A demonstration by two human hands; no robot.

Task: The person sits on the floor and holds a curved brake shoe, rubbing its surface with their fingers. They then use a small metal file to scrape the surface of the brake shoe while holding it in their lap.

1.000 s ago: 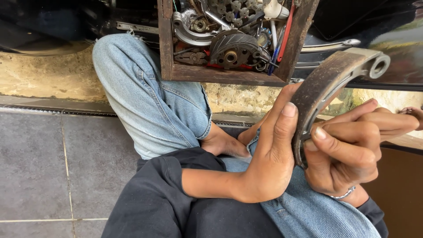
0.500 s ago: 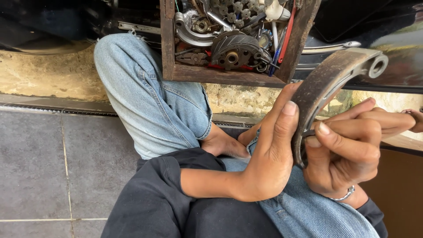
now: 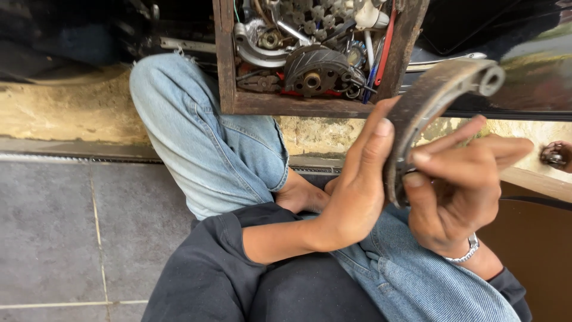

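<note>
A wooden box (image 3: 310,104) full of metal engine parts, with a dark round finned part (image 3: 316,71) in the front, stands above the jeans-covered knee (image 3: 202,137). Left of the knee lies grey tile floor (image 3: 65,232).

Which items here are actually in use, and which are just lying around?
In use:
- curved brake shoe
- left hand, gripping its edge
- right hand, on its inner side

Lying about:
- wooden box of metal parts
- dark finned part inside it
- small round part, far right
</note>
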